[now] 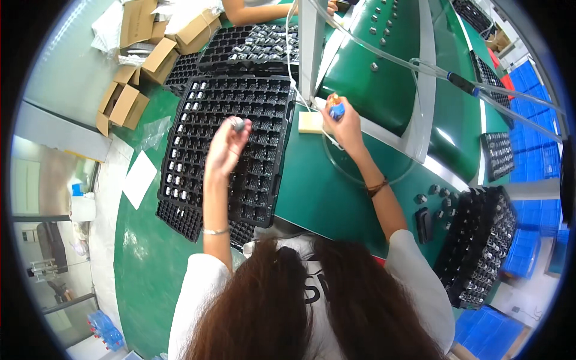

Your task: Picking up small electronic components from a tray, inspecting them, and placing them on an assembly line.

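One small metallic part (238, 125) is held at left, one blue-and-orange tool (338, 112) at right; one pale-yellow block (309, 123) is seen between.

Silvery part (238, 125), blue-orange object (337, 111), handheld

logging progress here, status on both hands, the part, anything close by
Left hand: holding small grey part over black tray. Right hand: gripping blue-and-orange item. Yellow block beside right hand.

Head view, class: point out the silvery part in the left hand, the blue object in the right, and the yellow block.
Silvery part (238, 125), head view: its exposed surface.
Blue object (337, 111), head view: its blue section.
Yellow block (309, 123), head view: its flat top.
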A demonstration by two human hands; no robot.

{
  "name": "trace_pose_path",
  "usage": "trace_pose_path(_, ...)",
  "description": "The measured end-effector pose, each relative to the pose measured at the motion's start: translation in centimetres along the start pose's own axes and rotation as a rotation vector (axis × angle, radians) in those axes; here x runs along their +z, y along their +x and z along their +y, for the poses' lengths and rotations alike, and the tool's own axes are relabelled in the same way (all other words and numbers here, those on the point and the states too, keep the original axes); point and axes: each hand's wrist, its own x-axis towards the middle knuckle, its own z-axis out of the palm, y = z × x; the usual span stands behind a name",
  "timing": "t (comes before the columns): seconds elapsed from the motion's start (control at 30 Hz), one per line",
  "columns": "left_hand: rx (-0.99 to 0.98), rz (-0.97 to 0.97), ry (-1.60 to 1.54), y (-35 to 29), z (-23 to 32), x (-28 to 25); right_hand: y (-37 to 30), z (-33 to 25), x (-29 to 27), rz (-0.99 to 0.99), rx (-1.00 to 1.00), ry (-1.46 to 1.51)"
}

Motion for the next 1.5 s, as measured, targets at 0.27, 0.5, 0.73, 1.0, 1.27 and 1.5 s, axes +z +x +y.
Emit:
trace_pose_path(0.27,-0.184,-0.146,-0.036,-2.2,-7.6,5.0,8.0,11.5,-4.4,0.300,0.166,-0.188)
trace_pose_path(0.5,-0.196,-0.157,-0.015,-1.0,-9.8,8.4,8.6,11.4,-4.5,0.303,0.183,-0.198)
trace_pose_path(0.73,-0.076,-0.166,0.102,-1.1,-10.1,9.1,2.7,2.6,-4.2,0.040,0.477,0.857)
trace_pose_path(1.0,-0.001,-0.210,0.217,-1.6,-10.8,9.4,-3.4,-3.6,-2.5,-0.135,0.540,0.969)
trace_pose_path(1.27,0.154,-0.199,0.408,-1.1,-9.7,7.5,-3.6,-3.9,-1.9,-0.225,0.406,0.915)
trace_pose_path(1.5,0.593,0.177,0.768,5.2,-0.7,-0.1,-1.4,-2.7,-1.2,-0.012,0.129,0.135)
